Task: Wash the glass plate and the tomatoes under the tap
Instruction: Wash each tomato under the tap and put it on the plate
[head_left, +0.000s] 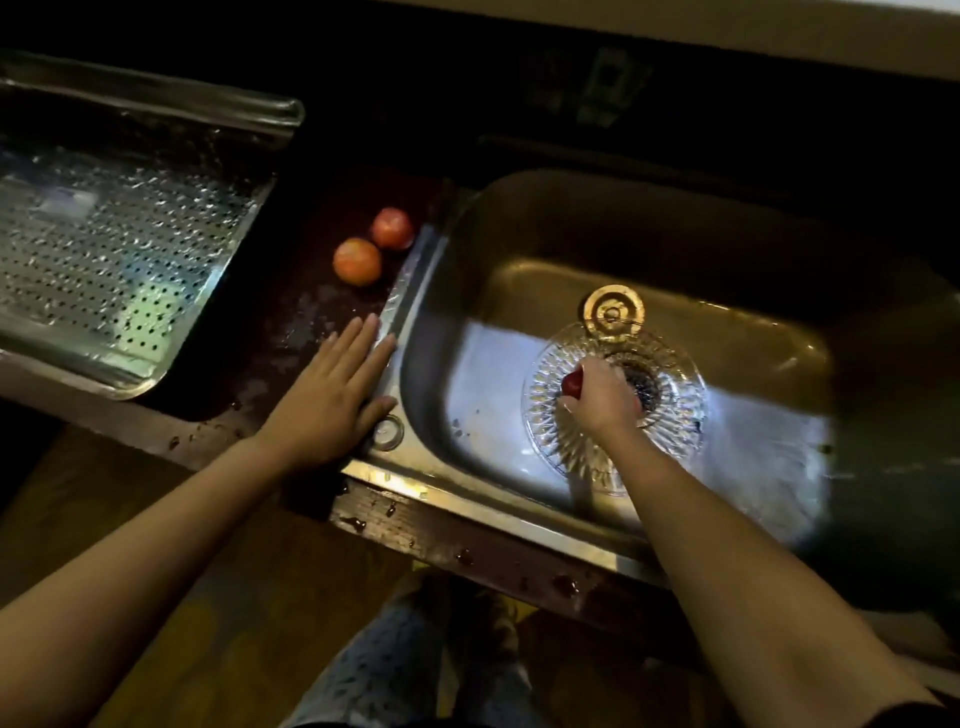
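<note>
our right hand (600, 395) grips a red tomato (573, 385) over the glass plate (675, 410), which lies in the sink (519, 234) above the drain. our left hand (332, 400) rests flat and empty on the sink's edge. two more tomatoes (357, 261) sit on the dark counter (291, 322) beside a metal tray (119, 249) full of holes.

The scene was dim, its far side and corners sunk almost to black, while one cool white patch lit the floor of the sink (483, 395) and made the glass plate (680, 410) sparkle. Warmer, yellowish light fell on the sink's back wall, and glints of glare showed on the perforated metal tray (119, 249). The picture was soft and grainy, with straight edges bowed toward the borders.
</note>
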